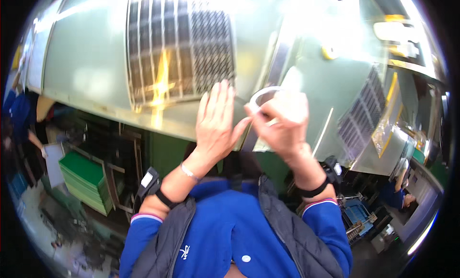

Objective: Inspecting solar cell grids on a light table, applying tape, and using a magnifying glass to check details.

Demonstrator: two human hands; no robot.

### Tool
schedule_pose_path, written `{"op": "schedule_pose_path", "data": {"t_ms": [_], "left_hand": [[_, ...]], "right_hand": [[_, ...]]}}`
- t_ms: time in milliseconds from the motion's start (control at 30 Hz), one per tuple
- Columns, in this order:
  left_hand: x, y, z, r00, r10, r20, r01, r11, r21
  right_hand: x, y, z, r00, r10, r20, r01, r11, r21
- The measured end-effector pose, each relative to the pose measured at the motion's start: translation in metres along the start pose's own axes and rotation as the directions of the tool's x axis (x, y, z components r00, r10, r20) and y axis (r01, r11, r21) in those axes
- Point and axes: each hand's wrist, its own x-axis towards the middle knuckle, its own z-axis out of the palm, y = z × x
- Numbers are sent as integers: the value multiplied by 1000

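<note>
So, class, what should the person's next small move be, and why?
Probably ease the white ring, perhaps a tape roll, toward the lower right corner of the dark patterned sheet: the left hand reaches that corner with fingers straight, and the right hand holds the ring close by.

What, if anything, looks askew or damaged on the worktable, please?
The far-right patterned sheet looks slanted, unlike the striped sheet by the left hand, though fisheye bending may exaggerate that; nothing else stands out.

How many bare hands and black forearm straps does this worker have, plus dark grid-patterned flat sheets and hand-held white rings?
Bare hands: 2
Black forearm straps: 2
Dark grid-patterned flat sheets: 2
Hand-held white ring: 1
Total: 7
</note>
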Motion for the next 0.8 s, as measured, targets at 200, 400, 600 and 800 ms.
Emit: {"op": "schedule_pose_path", "data": {"t_ms": [200, 400, 600, 800], "left_hand": [[23, -4, -19, 953, 135, -271, -222, 920, -324], [15, -41, -15, 970, -239, -40, 145, 705, -694], [6, -52, -6, 911, -390, 135, 322, 468, -823], [3, -51, -7, 924, -382, -25, 230, 607, -760]], "right_hand": [[7, -5, -5, 976, -59, 208, 44, 996, 76], [83, 95, -47, 952, 143, -270, -116, 987, 115], [209, 274, -68, 836, 316, -448, -298, 948, 113], [258, 281, -70, 911, 307, -275, -342, 935, -92]]}}
